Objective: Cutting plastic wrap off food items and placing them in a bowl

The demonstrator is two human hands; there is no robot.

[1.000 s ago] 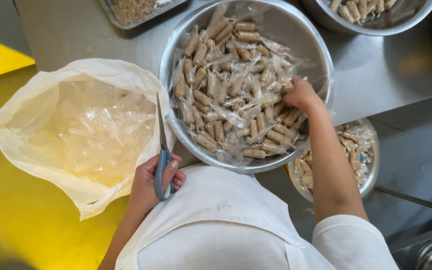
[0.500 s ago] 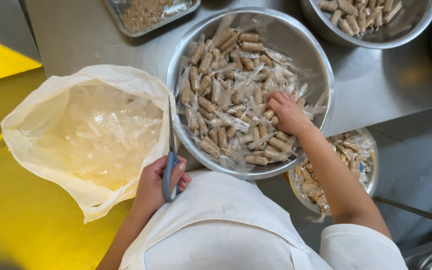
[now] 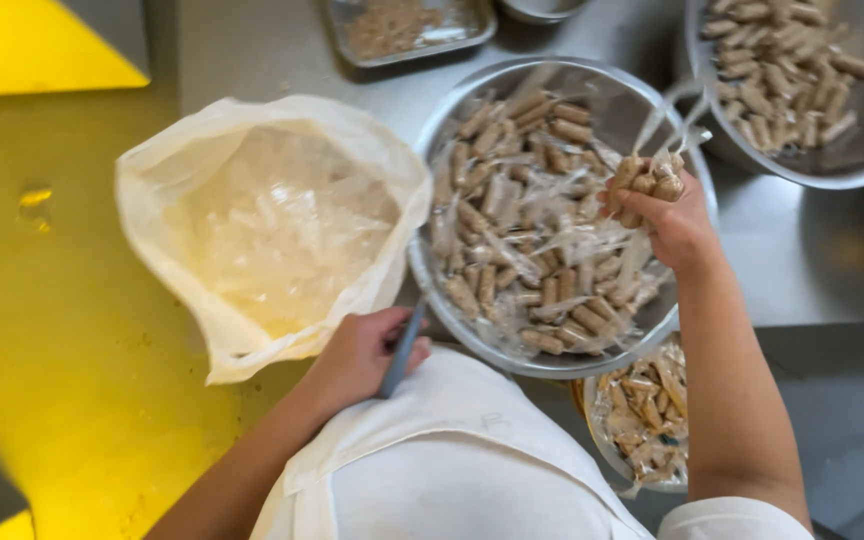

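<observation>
The right hand (image 3: 674, 222) is gripping a small plastic-wrapped pack of sausages (image 3: 649, 178), fingers clenched around it, and is holding it up just above the far right side of the big steel bowl (image 3: 432, 270). Loose ends of clear wrap are trailing upward from the pack, so it looks lifted free of the heap rather than resting on it. Below it, the bowl is sitting on the steel counter (image 3: 812, 270) and is filled with more wrapped sausage packs (image 3: 522, 250), all tangled in clear film.

The left hand (image 3: 357, 355) is staying low, close to the white apron (image 3: 452, 460), closed around the blue-grey handle of a pair of scissors (image 3: 402, 348). The blades are pointing up toward the bowl's near rim, kept ready at the edge, I would judge, for cutting the wrap.

Just left of the bowl, touching its rim, a pale plastic bag (image 3: 202, 330) is gaping wide open, with crumpled clear wrappers (image 3: 272, 220) piled inside, its mouth placed right beside the work so scraps can drop in easily. At upper right, a second steel bowl (image 3: 712, 130) is holding unwrapped sausages (image 3: 787, 70). A smaller bowl (image 3: 592, 440) of wrapped packs is sitting lower, beneath the counter edge by the right forearm. A shallow metal tray (image 3: 472, 35) is lying at the top, its contents too blurred to name.
</observation>
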